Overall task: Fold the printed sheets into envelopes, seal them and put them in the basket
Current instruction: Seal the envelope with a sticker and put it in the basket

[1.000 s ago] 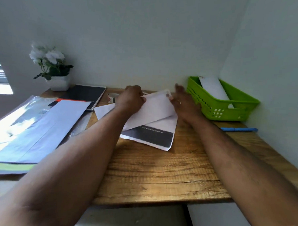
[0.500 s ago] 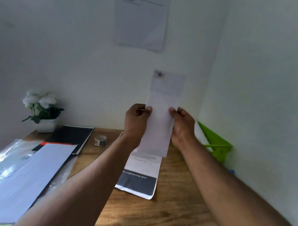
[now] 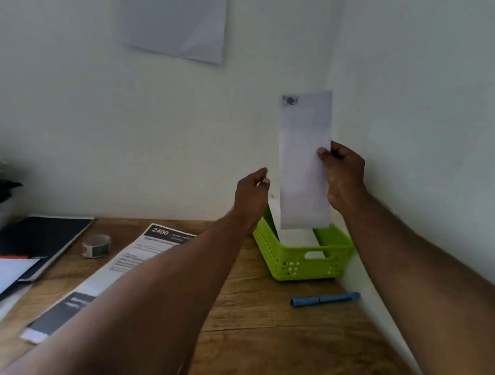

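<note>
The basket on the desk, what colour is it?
The basket is bright lime green with small perforated holes in its walls, seen in the head view.

Blue pen (image 3: 325,299), tape roll (image 3: 96,246), perhaps tablet (image 3: 37,235).

A single head-worn view looks forward and slightly down from close behind the person's outstretched forearms. It faces the room corner where two walls meet, with the wooden table (image 3: 263,324) filling the lower frame, wide-angle and near.
</note>
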### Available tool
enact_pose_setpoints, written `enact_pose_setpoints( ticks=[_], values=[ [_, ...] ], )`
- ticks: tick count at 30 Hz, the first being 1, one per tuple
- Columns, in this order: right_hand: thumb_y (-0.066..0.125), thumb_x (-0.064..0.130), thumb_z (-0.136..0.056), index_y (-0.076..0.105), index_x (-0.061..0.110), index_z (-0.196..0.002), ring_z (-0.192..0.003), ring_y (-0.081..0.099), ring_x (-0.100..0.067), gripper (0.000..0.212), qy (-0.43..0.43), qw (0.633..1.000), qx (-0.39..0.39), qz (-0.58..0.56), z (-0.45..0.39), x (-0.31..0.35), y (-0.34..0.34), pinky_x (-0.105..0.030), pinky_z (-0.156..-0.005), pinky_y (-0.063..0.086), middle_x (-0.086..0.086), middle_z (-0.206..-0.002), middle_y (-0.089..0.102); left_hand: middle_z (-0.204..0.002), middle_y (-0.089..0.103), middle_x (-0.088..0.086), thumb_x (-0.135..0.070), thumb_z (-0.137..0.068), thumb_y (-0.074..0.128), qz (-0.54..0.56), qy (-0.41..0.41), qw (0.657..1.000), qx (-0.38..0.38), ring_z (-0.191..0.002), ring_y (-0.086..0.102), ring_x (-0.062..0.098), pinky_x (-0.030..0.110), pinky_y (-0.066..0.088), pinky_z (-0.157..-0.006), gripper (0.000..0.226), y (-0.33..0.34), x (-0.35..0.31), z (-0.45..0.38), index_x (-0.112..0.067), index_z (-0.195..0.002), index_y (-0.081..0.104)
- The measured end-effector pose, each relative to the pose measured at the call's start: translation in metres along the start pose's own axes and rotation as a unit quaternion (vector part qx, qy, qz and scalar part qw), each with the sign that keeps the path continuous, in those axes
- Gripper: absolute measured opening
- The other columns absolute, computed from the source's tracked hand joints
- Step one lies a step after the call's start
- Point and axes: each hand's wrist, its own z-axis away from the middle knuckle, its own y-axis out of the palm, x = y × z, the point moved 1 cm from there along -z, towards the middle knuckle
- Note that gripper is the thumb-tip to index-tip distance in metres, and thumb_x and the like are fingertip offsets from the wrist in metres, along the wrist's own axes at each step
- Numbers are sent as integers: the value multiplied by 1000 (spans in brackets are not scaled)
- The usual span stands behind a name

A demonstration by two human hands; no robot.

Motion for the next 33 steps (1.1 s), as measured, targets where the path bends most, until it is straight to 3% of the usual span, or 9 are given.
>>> enact_pose_setpoints(
  ticks=[3, 6, 10, 12, 18, 20, 24, 29, 33],
  values=[
    [59, -1, -88, 62, 0, -119, -75, 61, -12, 31, 45, 997, 24, 51, -4, -36, -12, -25, -77, 56, -8, -103, 65, -152, 39, 4, -7, -98, 51, 7, -35, 999, -33, -138, 39, 18, 21, 31, -108, 53, 3, 37, 2, -11, -149, 35],
    [57, -5, -88, 62, -1, -120, -67, 58, -11, 33, 98, 985, 50, 130, -1, -68, -13, -18, -59, 52, -11, -104, 65, -153, 37, 2, -22, -96, 56, 34, -87, 995, -32, -137, 41, 22, 39, 36, -112, 62, 2, 69, 9, -21, -151, 30],
    [65, 0, -80, 68, 1, -111, -89, 66, -31, 30, 98, 952, 54, 283, -22, -98, -20, -42, -84, 56, -18, -107, 69, -154, 37, 4, -27, -101, 47, 89, -111, 989, -45, -137, 41, 22, 43, 35, -114, 52, 13, 94, 15, -20, -151, 32],
    [69, 4, -75, 68, 0, -106, -95, 66, -36, 31, 88, 918, 74, 379, -33, -106, -22, -48, -87, 55, -20, -104, 69, -156, 33, 4, -24, -102, 44, 95, -97, 990, -49, -139, 37, 20, 42, 32, -116, 52, 17, 102, 8, -18, -151, 30],
    [81, 18, -72, 54, 4, -124, -118, 55, -34, 60, 37, 776, 145, 613, -26, -102, -9, -35, -93, 47, -19, -129, 55, -160, 24, 0, -25, -102, 42, 64, -65, 996, -25, -144, 29, 15, 39, 24, -119, 55, 14, 118, -2, -16, -153, 24],
    [78, 22, -75, 55, 7, -124, -119, 53, -35, 56, -11, 755, 161, 635, -23, -100, -1, -34, -92, 45, -19, -130, 54, -160, 23, 0, -26, -103, 41, 63, -55, 996, -25, -145, 27, 15, 39, 24, -119, 55, 15, 119, -2, -15, -153, 23],
    [72, 41, -79, 54, 8, -130, -127, 46, -29, 64, -73, 762, 237, 599, -16, -97, 24, -34, -101, 39, -13, -136, 52, -158, 29, 3, -27, -102, 40, 60, -46, 997, -24, -142, 32, 17, 40, 27, -118, 54, 15, 120, -4, -15, -153, 25],
    [67, 42, -83, 30, 11, -146, -138, 33, -27, 80, -48, 655, 332, 677, -4, -113, 39, -29, -106, 31, -11, -151, 34, -159, 28, 3, -32, -100, 41, 56, -43, 997, -18, -144, 30, 17, 40, 26, -119, 58, 13, 118, -2, -16, -153, 24],
    [74, 37, -77, 27, 14, -146, -134, 38, -30, 86, -17, 627, 345, 698, -6, -121, 36, -33, -104, 38, -10, -150, 37, -159, 26, 3, -25, -104, 39, 49, -35, 998, -22, -145, 26, 15, 38, 22, -120, 52, 13, 117, -2, -13, -153, 26]
  ],
)
